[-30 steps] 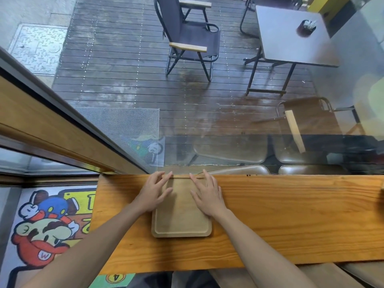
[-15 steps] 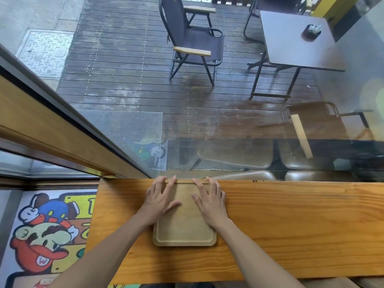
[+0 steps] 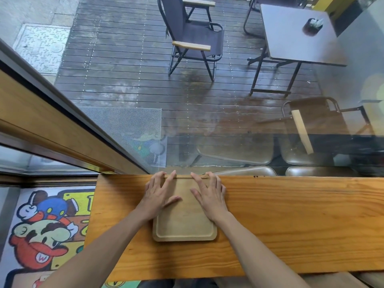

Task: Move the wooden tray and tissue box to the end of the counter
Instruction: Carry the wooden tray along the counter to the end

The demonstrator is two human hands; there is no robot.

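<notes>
A pale wooden tray with rounded corners lies on the orange wooden counter, its far edge against the window glass, a short way from the counter's left end. My left hand rests flat on the tray's far left part, fingers spread. My right hand lies flat on its far right part, fingers spread too. Neither hand grips anything. No tissue box is in view.
The counter's left end drops off to a floor with a cartoon mat. A glass window runs along the counter's far edge. Stool seats show beyond it. Outside stand a chair and a table.
The view has shifted a little; the tray now sits slightly lower and more to the right in frame. Both hands stay flat on it, fingers a bit further toward the glass.
</notes>
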